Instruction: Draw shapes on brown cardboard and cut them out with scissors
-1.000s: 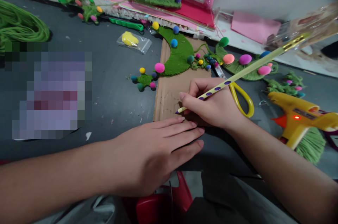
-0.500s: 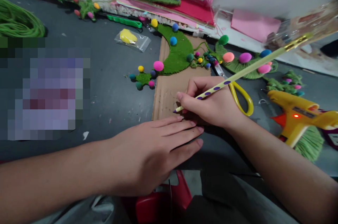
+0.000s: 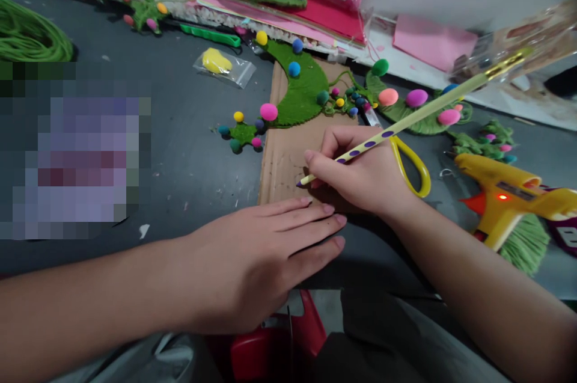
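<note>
holding pencil (image 3: pixel 413 118) over cardboard (image 3: pixel 311 137)

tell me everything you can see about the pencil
The pencil is long, slim and pale yellow-green, with dark purple oval spots along its lower half, a dark purplish tip and a shiny, metal-looking gold band near the top. The right hand grips it low down, between thumb and fingers. It slants up to the right, tip down at the cardboard, just beyond the left hand; whether the tip touches is unclear.
</note>
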The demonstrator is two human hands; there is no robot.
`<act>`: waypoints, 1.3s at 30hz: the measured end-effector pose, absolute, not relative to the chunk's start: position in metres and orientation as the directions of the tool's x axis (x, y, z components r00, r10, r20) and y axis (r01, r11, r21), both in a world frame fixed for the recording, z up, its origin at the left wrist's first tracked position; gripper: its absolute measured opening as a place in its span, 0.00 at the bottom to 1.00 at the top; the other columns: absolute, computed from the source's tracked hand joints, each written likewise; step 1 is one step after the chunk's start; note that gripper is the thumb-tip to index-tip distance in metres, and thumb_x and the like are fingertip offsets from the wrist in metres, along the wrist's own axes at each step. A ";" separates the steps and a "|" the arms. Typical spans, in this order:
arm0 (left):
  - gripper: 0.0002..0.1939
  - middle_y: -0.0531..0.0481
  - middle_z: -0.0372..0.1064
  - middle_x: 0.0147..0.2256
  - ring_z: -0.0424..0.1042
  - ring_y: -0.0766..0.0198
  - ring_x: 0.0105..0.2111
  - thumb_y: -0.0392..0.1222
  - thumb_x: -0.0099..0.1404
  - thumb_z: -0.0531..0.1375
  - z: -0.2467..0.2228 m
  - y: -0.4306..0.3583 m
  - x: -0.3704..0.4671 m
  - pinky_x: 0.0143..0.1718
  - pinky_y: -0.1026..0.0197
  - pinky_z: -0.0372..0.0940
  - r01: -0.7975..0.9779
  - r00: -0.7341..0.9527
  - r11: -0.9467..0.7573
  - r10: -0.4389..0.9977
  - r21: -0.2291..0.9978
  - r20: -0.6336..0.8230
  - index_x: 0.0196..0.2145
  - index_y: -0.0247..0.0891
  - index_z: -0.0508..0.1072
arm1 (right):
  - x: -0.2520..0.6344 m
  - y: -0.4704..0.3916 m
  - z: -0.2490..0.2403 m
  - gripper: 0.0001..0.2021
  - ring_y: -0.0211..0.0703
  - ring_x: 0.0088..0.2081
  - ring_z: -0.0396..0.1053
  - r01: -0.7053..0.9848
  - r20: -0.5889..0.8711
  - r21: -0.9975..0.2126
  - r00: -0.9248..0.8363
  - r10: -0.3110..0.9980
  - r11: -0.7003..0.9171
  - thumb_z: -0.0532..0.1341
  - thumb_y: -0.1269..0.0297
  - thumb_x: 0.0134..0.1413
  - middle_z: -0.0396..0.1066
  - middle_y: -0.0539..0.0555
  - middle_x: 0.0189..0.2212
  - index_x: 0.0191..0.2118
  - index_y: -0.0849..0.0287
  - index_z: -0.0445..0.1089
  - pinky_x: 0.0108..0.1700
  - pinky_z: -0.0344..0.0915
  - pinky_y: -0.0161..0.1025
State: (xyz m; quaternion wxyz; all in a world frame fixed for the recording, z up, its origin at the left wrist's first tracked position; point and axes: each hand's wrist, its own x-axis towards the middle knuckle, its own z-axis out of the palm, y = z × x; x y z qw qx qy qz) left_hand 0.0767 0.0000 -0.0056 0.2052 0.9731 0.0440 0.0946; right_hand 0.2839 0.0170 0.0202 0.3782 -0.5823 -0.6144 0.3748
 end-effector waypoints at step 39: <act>0.28 0.40 0.61 0.67 0.57 0.50 0.69 0.39 0.71 0.52 -0.005 -0.003 0.081 0.73 0.50 0.47 0.052 0.964 -0.934 0.139 0.353 0.226 0.66 0.31 0.64 | 0.265 0.012 0.019 0.13 0.40 0.24 0.75 0.450 0.002 -0.891 -0.113 0.994 0.052 0.70 0.61 0.54 0.75 0.49 0.21 0.24 0.56 0.68 0.24 0.69 0.33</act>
